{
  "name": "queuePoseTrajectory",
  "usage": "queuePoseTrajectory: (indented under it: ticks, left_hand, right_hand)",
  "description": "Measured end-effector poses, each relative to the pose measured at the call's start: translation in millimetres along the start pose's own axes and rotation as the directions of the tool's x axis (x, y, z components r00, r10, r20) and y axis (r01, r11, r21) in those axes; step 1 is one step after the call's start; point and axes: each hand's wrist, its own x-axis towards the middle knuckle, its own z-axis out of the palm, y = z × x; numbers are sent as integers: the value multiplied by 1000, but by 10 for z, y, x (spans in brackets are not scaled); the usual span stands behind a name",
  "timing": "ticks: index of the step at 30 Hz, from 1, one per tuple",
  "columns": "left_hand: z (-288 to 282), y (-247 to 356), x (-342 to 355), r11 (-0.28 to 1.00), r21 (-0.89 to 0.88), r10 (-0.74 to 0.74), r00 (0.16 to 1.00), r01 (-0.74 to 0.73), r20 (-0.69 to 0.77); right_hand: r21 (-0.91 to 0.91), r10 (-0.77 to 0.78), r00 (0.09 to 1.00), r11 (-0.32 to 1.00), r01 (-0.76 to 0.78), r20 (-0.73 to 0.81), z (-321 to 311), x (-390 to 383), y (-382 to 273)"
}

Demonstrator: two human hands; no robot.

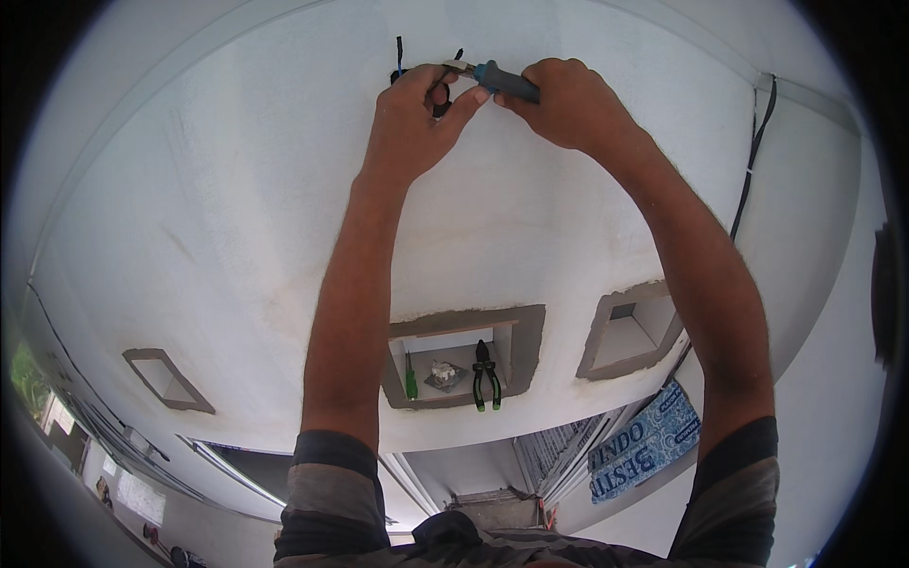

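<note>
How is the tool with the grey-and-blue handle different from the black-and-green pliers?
The tool with the grey-and-blue handle is gripped in the right hand, while the black-and-green pliers rest in the grey-edged wall niche. The tool's head points left in the picture; the pliers' head points up. Both are hand tools.

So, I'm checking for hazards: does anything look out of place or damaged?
The black-and-green combination pliers lie in the middle niche, handles at its edge, so look easily knocked. The niche's grey border looks ragged against the white wall.
</note>
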Motion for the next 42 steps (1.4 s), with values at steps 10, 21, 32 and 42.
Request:
queuePoseTrajectory:
  ticks: [10,21,32,42]
  left_hand:
    - [184,-72,35,972,228,89,987,-55,-138]
    - [257,-126,33,942,320,168,966,-100,-194]
    - [255,-101,39,953,292,137,972,-76,-193]
    - [265,-153,39,946,320,110,977,-46,-183]
  right_hand:
    - [-1,-16,999,1000,16,-49,-33,48,29]
    - [47,30,992,999,-24,-124,115,30,46]
    - [88,83,979,994,-67,-184,211,-19,14]
    - [164,151,965,980,-117,-213,282,-67,-27]
